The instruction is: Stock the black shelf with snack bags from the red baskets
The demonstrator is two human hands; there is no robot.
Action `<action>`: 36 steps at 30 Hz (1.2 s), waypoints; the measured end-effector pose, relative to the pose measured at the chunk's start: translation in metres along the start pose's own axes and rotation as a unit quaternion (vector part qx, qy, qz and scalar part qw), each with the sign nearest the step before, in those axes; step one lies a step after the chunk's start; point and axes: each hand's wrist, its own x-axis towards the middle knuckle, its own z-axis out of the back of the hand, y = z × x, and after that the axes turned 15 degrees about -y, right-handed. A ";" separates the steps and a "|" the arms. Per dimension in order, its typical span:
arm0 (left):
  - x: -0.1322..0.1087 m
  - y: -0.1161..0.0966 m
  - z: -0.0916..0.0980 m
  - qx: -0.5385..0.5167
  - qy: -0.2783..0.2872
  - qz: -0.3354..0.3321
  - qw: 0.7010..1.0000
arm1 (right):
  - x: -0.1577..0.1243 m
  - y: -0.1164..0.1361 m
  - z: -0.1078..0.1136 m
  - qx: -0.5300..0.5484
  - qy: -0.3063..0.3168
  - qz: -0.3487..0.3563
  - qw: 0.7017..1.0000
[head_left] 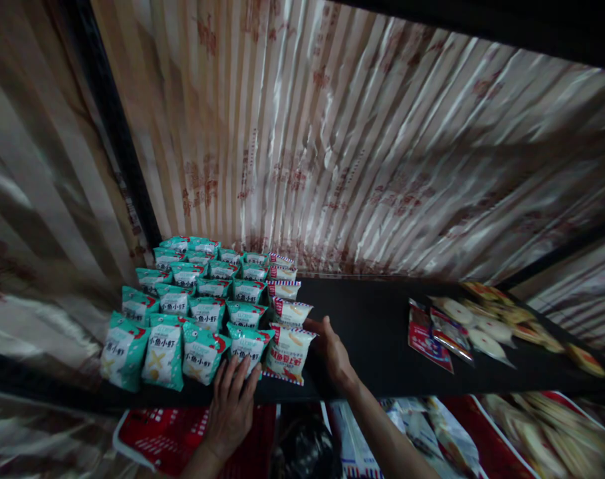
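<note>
Teal snack bags (163, 352) stand upright in several rows at the left of a black shelf. Along their right side runs a column of white bags with red print and striped edges, the front one (287, 352) nearest me. My left hand (233, 399) is at the shelf's front edge, its outstretched fingers resting against a front teal bag (247, 342). Beside the white column, on its right, is my right hand (335, 356), fingers extended toward the bags and thumb up. Its fingertips are partly hidden behind the front white bag, so contact is unclear. Neither hand grips anything visible.
The black shelf (372, 332) carries flat packets (452, 332) and pale round packs (489, 332) at right. Below its front edge are a red basket (163, 439) and other containers of packaged goods. Striped plastic sheeting (302, 133) hangs behind, with dark posts (116, 126) framing it.
</note>
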 end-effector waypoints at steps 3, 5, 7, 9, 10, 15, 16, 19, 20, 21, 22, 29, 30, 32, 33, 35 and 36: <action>0.000 0.000 0.000 0.001 0.002 -0.002 1.000 | -0.004 -0.006 -0.001 0.018 0.005 -0.011 1.000; 0.000 0.000 0.001 0.003 0.003 -0.004 1.000 | -0.003 -0.007 -0.005 0.024 0.003 -0.021 0.999; -0.001 0.000 0.001 0.004 0.005 -0.005 1.000 | 0.000 -0.007 -0.012 0.026 0.017 -0.031 0.999; -0.001 0.000 0.001 0.005 0.006 -0.005 1.000 | 0.002 -0.007 -0.017 0.027 0.035 -0.042 0.998; -0.001 0.000 0.001 0.004 0.007 -0.006 1.000 | 0.003 -0.007 -0.019 0.026 0.041 -0.047 0.998; -0.001 0.000 0.001 -0.001 0.007 -0.005 1.000 | 0.008 -0.011 -0.018 0.023 0.043 -0.053 0.997; 0.000 0.000 0.001 -0.002 0.006 -0.004 1.000 | 0.009 -0.011 -0.017 0.025 0.048 -0.049 0.997; 0.000 0.000 0.001 -0.004 0.005 -0.006 1.000 | 0.006 -0.011 -0.013 0.029 0.049 -0.022 0.998; 0.001 0.000 0.001 -0.004 0.006 -0.007 1.000 | 0.003 -0.011 -0.011 0.027 0.041 -0.007 0.999; 0.001 0.000 0.002 -0.004 0.007 -0.007 1.000 | -0.001 -0.011 -0.009 0.026 0.030 0.007 0.999; 0.001 0.000 0.002 -0.004 0.008 -0.007 1.000 | -0.005 -0.012 -0.006 0.028 0.018 0.018 0.999; -0.006 0.002 -0.001 -0.001 0.009 0.003 1.000 | -0.029 -0.020 0.004 0.031 0.009 0.005 0.999; -0.007 0.003 -0.001 -0.002 0.012 0.002 1.000 | -0.031 -0.021 0.002 0.035 0.016 0.001 0.999; -0.008 0.004 -0.002 -0.003 0.015 -0.002 1.000 | -0.033 -0.022 -0.003 0.049 0.037 -0.011 0.998; -0.008 0.004 -0.001 -0.004 0.016 -0.004 1.000 | -0.033 -0.022 -0.005 0.055 0.047 -0.017 0.997; -0.008 0.004 -0.001 -0.004 0.017 -0.006 1.000 | -0.034 -0.023 -0.008 0.060 0.056 -0.021 0.996; -0.007 0.004 0.000 -0.003 0.017 -0.007 1.000 | -0.034 -0.023 -0.009 0.059 0.056 -0.019 0.996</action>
